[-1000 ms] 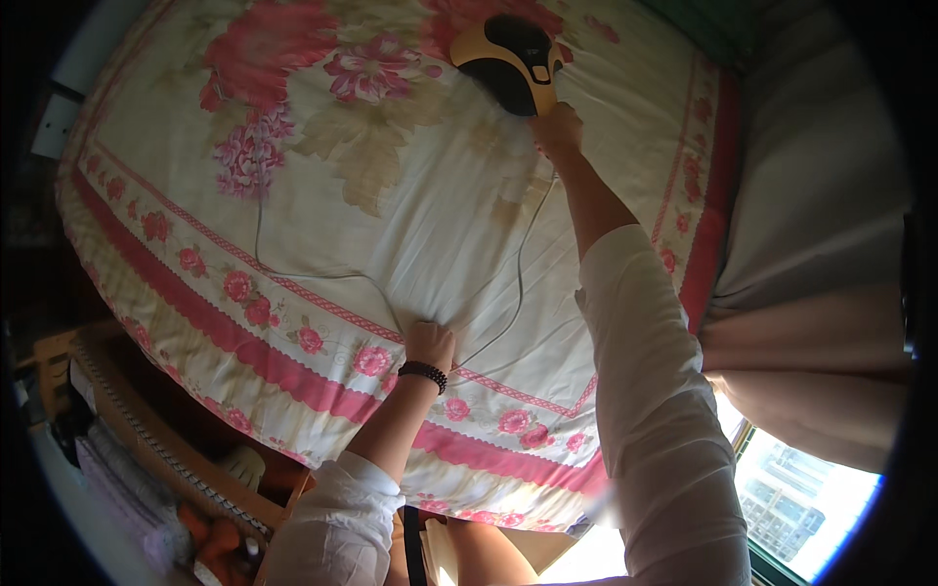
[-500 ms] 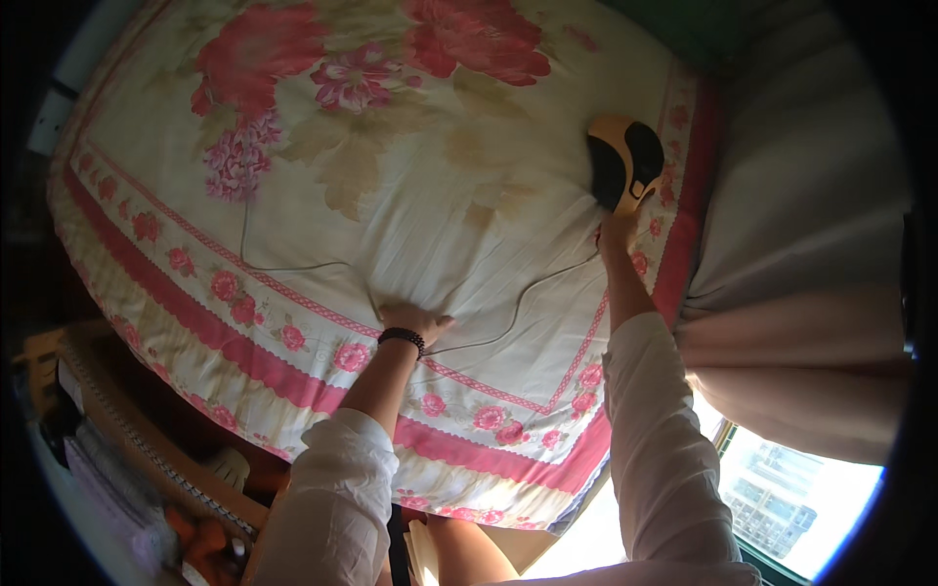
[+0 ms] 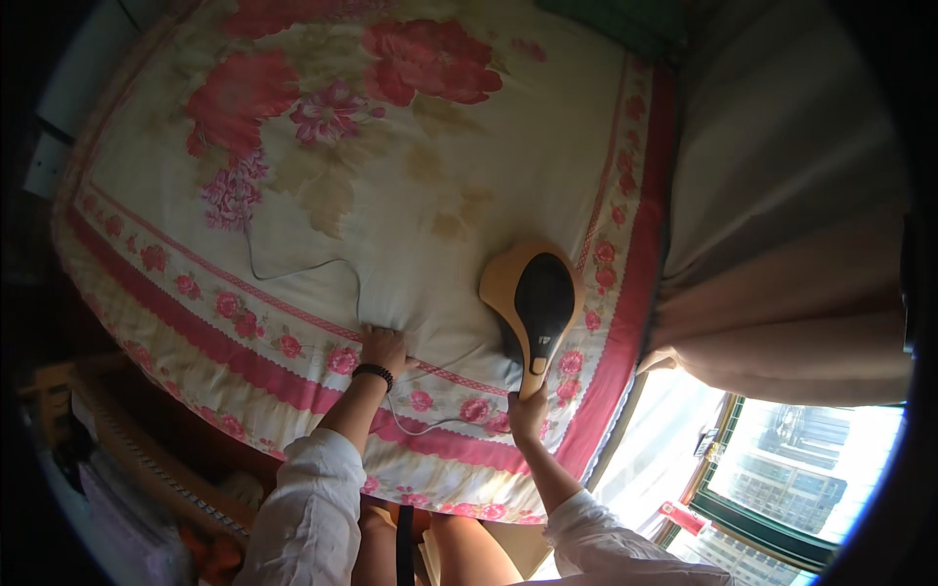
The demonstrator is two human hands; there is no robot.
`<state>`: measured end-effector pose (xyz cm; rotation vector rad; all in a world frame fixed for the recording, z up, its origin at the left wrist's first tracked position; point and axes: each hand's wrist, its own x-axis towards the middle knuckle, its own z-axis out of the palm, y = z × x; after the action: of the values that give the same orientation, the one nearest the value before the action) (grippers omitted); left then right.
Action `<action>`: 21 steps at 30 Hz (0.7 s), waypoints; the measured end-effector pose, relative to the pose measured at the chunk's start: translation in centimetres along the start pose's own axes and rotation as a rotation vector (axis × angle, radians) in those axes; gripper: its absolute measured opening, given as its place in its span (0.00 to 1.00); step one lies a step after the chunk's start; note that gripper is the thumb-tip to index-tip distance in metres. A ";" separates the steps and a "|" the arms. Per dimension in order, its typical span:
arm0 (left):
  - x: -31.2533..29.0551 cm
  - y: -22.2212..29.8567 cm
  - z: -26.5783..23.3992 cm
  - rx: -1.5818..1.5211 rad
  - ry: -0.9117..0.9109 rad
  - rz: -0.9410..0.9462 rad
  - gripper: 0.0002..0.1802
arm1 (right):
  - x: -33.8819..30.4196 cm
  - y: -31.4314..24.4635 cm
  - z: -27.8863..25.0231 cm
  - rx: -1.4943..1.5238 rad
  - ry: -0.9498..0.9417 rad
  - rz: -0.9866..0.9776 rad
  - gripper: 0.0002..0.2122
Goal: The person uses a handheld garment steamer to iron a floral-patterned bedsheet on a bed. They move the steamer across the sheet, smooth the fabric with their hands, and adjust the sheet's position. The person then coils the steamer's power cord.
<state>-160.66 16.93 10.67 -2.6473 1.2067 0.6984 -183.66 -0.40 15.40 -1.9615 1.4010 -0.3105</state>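
A handheld mattress vacuum (image 3: pixel 543 301), gold with a black top panel, is in my right hand (image 3: pixel 529 414), closed round its handle. Its broad head is against the floral bedsheet (image 3: pixel 469 254) near the front right of the bed. My left hand (image 3: pixel 385 348), wearing a dark beaded bracelet (image 3: pixel 373 372), presses on the sheet near its patterned border, thumb spread to the right. A thin pale power cord (image 3: pixel 358 278) runs to my left hand, passes beneath it and curves on toward the vacuum. The left fingertips do not show clearly.
A grey-brown curtain (image 3: pixel 782 293) hangs along the bed's right side, with a bright window (image 3: pixel 791 469) below it. A green cloth (image 3: pixel 635 21) lies at the far right corner. On the left stand a brown woven-edged container (image 3: pixel 147 459) and stacked items.
My right hand has drawn the vacuum back toward me and to the left, from the far right border. The cord near it now hangs in a slack curve. My left hand remains on the sheet.
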 end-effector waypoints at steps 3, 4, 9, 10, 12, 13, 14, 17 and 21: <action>-2.1 0.6 -0.3 -0.022 0.098 0.059 0.36 | -6.0 3.1 -2.3 0.045 -0.124 0.075 0.20; -2.4 1.2 -0.4 -0.067 -0.017 0.070 0.37 | -7.4 6.7 -3.0 0.011 -0.186 0.139 0.19; -8.9 1.4 3.9 0.186 -0.026 0.034 0.30 | -12.6 11.3 -9.3 -0.173 -0.404 -0.007 0.21; -11.0 1.1 6.9 0.050 -0.077 -0.064 0.28 | -13.3 13.2 -10.4 -0.193 -0.456 -0.083 0.22; -14.9 1.3 7.9 0.098 -0.443 -0.039 0.19 | -14.1 17.6 -12.5 -0.258 -0.541 -0.103 0.24; -17.2 0.7 9.2 0.069 -0.623 -0.031 0.20 | -14.3 17.9 -13.4 -0.251 -0.608 -0.088 0.24; -20.3 0.4 9.0 0.083 -0.748 0.072 0.21 | -14.1 18.0 -13.8 -0.275 -0.639 -0.117 0.24; -28.6 -0.1 11.1 -0.080 -0.744 -0.085 0.23 | -13.1 17.4 -14.0 -0.294 -0.748 -0.195 0.21; -35.3 -0.6 9.4 -0.197 -0.692 -0.080 0.31 | -10.3 11.2 -11.3 -0.403 -0.762 -0.386 0.16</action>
<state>-183.58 44.15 19.04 -2.2353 0.8545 1.6038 -202.20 2.47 18.26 -2.3063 0.6139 0.5500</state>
